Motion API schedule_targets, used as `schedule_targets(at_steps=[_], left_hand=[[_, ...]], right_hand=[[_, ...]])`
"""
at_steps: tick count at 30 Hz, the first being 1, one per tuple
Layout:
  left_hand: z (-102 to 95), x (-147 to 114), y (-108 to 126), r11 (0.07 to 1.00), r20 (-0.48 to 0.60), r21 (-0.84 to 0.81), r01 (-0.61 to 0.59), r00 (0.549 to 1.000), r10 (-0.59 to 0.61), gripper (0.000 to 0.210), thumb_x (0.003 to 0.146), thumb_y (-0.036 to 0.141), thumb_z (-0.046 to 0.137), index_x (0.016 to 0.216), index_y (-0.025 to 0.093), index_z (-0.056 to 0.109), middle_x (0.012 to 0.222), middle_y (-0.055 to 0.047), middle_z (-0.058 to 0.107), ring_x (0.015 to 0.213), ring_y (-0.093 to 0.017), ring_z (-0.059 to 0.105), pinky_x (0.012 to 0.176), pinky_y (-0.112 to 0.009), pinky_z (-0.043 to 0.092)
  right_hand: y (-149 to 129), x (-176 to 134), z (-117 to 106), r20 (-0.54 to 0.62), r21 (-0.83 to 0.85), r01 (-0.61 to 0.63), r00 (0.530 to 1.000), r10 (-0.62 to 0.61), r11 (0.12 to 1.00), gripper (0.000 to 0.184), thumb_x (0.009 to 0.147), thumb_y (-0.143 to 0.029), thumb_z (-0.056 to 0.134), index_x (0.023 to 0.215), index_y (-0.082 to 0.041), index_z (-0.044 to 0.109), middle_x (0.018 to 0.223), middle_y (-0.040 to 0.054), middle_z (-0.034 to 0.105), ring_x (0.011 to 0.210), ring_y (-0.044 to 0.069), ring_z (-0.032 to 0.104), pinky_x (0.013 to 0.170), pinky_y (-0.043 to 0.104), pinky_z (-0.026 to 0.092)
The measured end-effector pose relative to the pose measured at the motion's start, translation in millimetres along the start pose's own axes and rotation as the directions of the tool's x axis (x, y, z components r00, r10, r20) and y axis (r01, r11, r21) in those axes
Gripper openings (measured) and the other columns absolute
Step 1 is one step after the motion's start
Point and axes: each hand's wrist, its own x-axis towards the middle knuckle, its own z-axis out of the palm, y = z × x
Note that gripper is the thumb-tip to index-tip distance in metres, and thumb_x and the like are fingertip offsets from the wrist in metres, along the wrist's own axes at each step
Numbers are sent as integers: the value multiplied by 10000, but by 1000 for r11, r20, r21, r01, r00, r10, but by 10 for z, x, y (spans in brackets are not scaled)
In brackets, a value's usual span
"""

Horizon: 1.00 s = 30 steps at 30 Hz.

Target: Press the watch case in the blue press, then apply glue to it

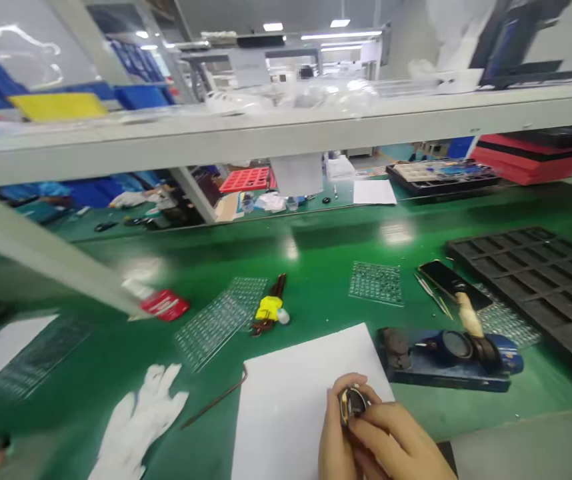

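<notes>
Both hands meet at the near edge of the green worktop [326, 267], over the near right corner of a white sheet of paper [286, 407]. The left hand [335, 443] and the right hand [396, 437] have their fingers curled closed around a small round dark part [353, 402] with a shiny rim, pinched between the thumbs and fingertips of both; most of the part is hidden by the fingers. Just right of the paper and slightly farther lies a blue fixture block [446, 363] with a round dark recess and a pale wooden handle [469, 317] standing out of it. Beyond that lie a dark phone-like slab [446, 280] and thin tweezers [433, 297], and a black compartment tray [541, 280] fills the far right. Two clear gridded plastic trays [216, 320] [376, 283] lie flat in the middle of the worktop, with a yellow-wrapped bundle of dark sticks [269, 308] between them. To the left, a white glove [136, 420] lies crumpled near the edge, a thin brown stick [216, 399] beside it, and a red packet [166, 305] farther back. A grey shelf [286, 133] spans the scene above.
</notes>
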Motion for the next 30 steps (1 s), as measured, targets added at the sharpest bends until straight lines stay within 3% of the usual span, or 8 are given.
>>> schedule_targets(at_steps=[3, 7, 11, 16, 19, 24, 28, 30], left_hand=[[-124, -66, 66, 998, -98, -66, -12, 995, 6, 550, 839, 664, 838, 1141, 220, 722, 797, -14, 694, 628, -120, 549, 571, -213, 380], [-249, -205, 107, 1000, -171, -2, 16, 985, -16, 666, 833, 665, 821, 1312, 237, 643, 822, -41, 704, 760, -186, 611, 614, -220, 344], [-391, -273, 8, 997, -207, 74, 8, 978, 7, 672, 808, 722, 811, 1252, 242, 659, 876, -37, 683, 821, -204, 582, 661, -251, 373], [-526, -234, -19, 992, -189, 83, -96, 976, 110, 616, 846, 750, 770, 1153, 225, 676, 923, -19, 665, 823, -174, 544, 777, -282, 430], [-559, -195, 36, 974, -160, 138, -180, 966, 201, 533, 915, 708, 714, 1098, 208, 673, 915, -19, 661, 884, -190, 562, 906, -319, 439], [-608, -176, 99, 972, -180, 123, -202, 958, 221, 486, 942, 670, 697, 1076, 208, 632, 909, -14, 669, 879, -185, 588, 884, -316, 453], [-686, -194, 206, 973, -231, 41, -225, 946, 229, 554, 918, 722, 722, 1130, 244, 541, 927, 1, 694, 775, -144, 626, 725, -248, 486], [-717, -209, 294, 972, -222, 43, -233, 946, 236, 573, 906, 750, 715, 1099, 260, 486, 952, -13, 726, 616, -134, 622, 544, -227, 443]], right_hand=[[-19, 47, -11, -10, 94, -43, 999, 44, 995, 297, 1067, -165, 514, 1333, -204, 640, 1075, 112, 713, 941, 221, 739, 822, 273, 649], [-43, 236, 10, 94, 157, -156, 985, 143, 975, 278, 1106, -321, 534, 1333, -232, 667, 1073, 90, 694, 949, 229, 718, 794, 299, 657], [-123, 240, 263, 98, 259, -177, 983, 156, 949, 187, 1116, -263, 531, 1181, -249, 706, 923, 38, 678, 824, 198, 677, 682, 285, 616], [-192, 204, 434, -91, 186, 84, 994, -68, 979, 171, 1094, -90, 550, 1113, -172, 699, 1044, 71, 745, 931, 209, 653, 805, 320, 566], [-217, 273, 448, -41, 168, 231, 973, -227, 958, 180, 1096, -70, 520, 1103, -136, 687, 1107, 88, 775, 970, 226, 666, 837, 347, 555], [-261, 323, 481, 36, 131, 288, 955, -294, 949, 211, 1106, -100, 486, 1187, -124, 679, 1106, 91, 790, 926, 244, 689, 766, 370, 555], [-232, 493, 550, 122, 428, -65, 992, 14, 902, 217, 1115, -264, 519, 1273, -234, 666, 1095, 54, 772, 951, 219, 697, 802, 315, 589], [-154, 760, 660, 203, 575, -419, 905, 374, 702, 254, 1089, -329, 588, 1328, -269, 648, 1079, 59, 772, 906, 213, 691, 765, 289, 581]])
